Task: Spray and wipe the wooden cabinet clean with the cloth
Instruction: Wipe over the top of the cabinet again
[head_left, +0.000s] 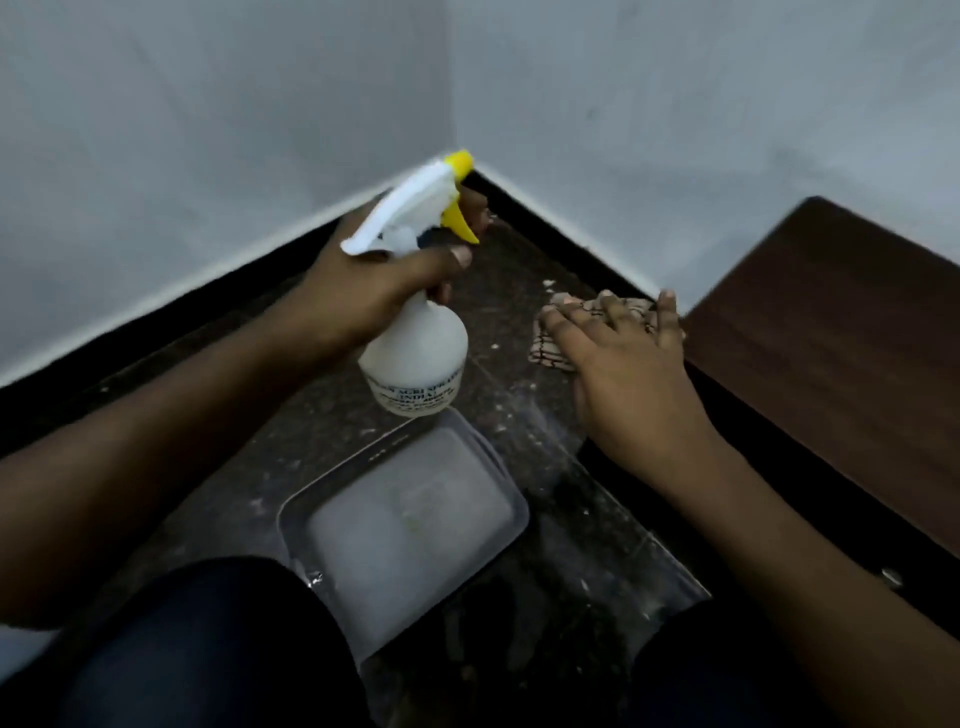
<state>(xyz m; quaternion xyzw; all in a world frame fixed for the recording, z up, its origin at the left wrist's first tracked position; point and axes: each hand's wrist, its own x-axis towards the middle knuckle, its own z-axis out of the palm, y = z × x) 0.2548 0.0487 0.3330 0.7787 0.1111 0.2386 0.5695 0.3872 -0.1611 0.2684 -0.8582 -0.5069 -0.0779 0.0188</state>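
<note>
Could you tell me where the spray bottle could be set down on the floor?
Bare floor lies between the wall corner and cloth. Nearer, the plastic tray and both knees crowd it; the right hand covers the cloth.

1 clear plastic tray (291, 512) is lying on the dark speckled floor (524, 291), tilted toward the corner. 2 pale grey walls (208, 104) are meeting there, a black skirting strip (550, 223) running along their base.

Single head view, steeply downward, close above a floor (519, 291) corner
</note>
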